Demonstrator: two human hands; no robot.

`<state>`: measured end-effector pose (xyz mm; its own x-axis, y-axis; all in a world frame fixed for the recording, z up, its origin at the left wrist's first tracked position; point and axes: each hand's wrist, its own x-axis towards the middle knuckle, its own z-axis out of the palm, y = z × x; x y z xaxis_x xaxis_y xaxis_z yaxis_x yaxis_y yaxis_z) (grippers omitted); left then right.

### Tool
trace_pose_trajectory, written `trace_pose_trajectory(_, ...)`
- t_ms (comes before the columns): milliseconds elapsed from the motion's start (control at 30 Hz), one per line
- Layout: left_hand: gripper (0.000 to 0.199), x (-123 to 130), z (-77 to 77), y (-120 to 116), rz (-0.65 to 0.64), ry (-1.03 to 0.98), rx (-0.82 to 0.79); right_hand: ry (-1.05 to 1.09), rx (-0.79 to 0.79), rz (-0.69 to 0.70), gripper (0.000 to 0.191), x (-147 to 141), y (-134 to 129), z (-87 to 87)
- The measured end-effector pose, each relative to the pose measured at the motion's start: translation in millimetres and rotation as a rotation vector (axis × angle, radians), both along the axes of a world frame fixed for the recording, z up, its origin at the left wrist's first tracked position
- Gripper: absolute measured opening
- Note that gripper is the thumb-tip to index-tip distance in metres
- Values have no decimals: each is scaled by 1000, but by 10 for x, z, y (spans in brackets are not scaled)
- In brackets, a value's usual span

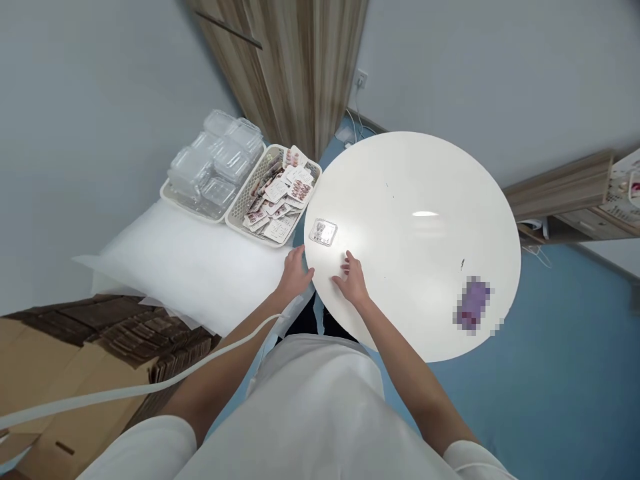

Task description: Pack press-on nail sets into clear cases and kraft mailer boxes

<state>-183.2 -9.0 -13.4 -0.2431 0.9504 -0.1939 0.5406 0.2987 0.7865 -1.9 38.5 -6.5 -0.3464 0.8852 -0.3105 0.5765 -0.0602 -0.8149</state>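
Observation:
A small clear plastic case (323, 232) with a printed card inside lies flat near the left edge of the round white table (400, 193). My left hand (296, 273) hovers at the table's left edge, below the case, fingers apart and holding nothing. To the right of it my right hand (353, 279) is over the table with its thumb and fingers spread, also with nothing in it. Neither hand touches the case. Left of the table, a white basket (239, 230) holds many printed cards (277, 191).
Beside the cards, another basket (173, 200) holds stacked clear plastic boxes (220, 157). White sheet material (200, 267) covers the surface below. Cardboard (95, 387) stands at lower left. A pixelated purple object (473, 305) lies at the table's right. A white cable (150, 389) crosses above my left forearm.

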Motion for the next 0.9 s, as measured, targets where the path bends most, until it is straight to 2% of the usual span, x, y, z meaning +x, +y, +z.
trace_pose_trajectory(233,53,199,255,-710,114,20,-70,80,87,87,53,352,-362,225)
trace_pose_trajectory(467,47,179,534,-1302,105,-52,-137,107,36,293,34,325,-671,335)
trace_pose_trajectory(567,47,65,621,-1510,155,-77,-141,124,41,375,28,146,-741,339)
trace_pose_trajectory(667,45,-92,648,-1726,246,-116,-121,160,88,415,26,-156,-767,343)
trace_pose_trajectory(767,44,-274,623,-1954,342,-150,-90,151,114,458,26,-535,-792,341)
trace_pose_trajectory(900,43,-501,557,-2191,388,-142,-49,54,97,580,29,-971,-902,302)
